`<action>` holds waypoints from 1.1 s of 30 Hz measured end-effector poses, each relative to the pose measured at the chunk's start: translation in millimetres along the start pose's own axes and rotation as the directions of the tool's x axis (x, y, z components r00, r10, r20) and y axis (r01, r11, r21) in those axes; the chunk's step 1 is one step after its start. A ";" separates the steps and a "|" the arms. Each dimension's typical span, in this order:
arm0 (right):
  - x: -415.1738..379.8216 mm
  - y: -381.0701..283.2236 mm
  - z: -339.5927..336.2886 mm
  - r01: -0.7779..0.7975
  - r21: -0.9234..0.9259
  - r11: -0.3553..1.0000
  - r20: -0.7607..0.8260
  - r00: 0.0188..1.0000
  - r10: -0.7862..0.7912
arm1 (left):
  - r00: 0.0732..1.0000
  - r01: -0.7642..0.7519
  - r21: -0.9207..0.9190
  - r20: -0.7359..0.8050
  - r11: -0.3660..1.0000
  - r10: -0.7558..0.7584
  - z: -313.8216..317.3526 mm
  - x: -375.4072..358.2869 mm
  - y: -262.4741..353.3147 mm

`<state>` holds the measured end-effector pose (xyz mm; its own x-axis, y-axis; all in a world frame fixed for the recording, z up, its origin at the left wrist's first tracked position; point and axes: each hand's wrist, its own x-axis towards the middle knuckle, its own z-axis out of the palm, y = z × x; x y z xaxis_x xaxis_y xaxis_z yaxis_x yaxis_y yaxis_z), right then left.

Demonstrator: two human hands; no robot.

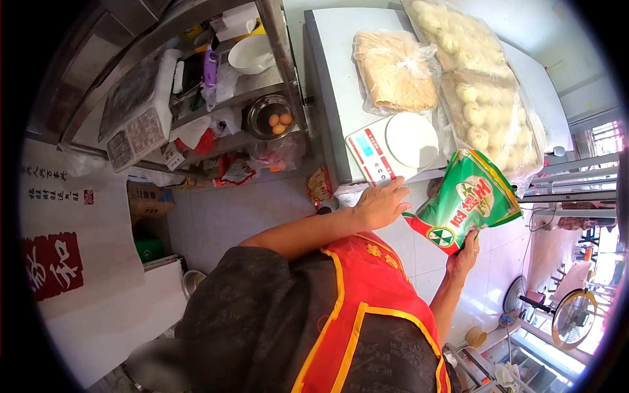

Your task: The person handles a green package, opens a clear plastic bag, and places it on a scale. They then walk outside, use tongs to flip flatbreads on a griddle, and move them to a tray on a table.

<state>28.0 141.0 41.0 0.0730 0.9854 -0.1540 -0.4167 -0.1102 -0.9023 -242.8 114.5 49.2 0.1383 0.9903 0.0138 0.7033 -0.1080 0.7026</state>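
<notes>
My right hand [464, 255] grips the lower edge of a green plastic bag [458, 203] with red and yellow trim and printed characters. The bag is tilted in front of the table. My left hand [383, 202] has its fingers stretched out, fingertips right at the front edge of a white kitchen scale [368, 156] and close to the bag's left corner. The scale has a lit blue display and a round white pan [411, 141] with nothing on it. Behind it lies a knotted clear bag of flat, tan sheets [396, 72].
Large clear bags of pale, round dough-like pieces [488, 111] cover the right of the white table [334, 78]. On the left, a metal shelf [282, 59] holds a white bowl [251, 54] and a metal bowl with several eggs [278, 123]. A fan [574, 318] stands at the lower right.
</notes>
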 end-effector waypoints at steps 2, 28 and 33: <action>-0.3 0.2 -0.2 0.003 -0.004 1.000 0.000 1.000 -0.003 | 0.998 -0.033 -0.005 -0.051 0.999 0.032 3.2 -0.5 -1.9; 34.9 -69.8 64.8 0.039 -0.779 0.626 0.022 0.999 -0.034 | 0.906 0.422 -0.792 0.386 -0.440 0.174 38.2 54.3 5.3; 41.8 -88.8 93.7 0.188 -0.898 0.398 0.165 0.982 -0.093 | 0.929 0.366 -0.736 0.325 -0.570 0.177 43.6 57.7 12.0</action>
<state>-16.8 204.2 152.4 -0.0389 0.9992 -0.0010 0.6613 0.0250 -0.7497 -195.9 166.5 27.4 0.4798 0.8724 -0.0937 -0.8631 0.4885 0.1284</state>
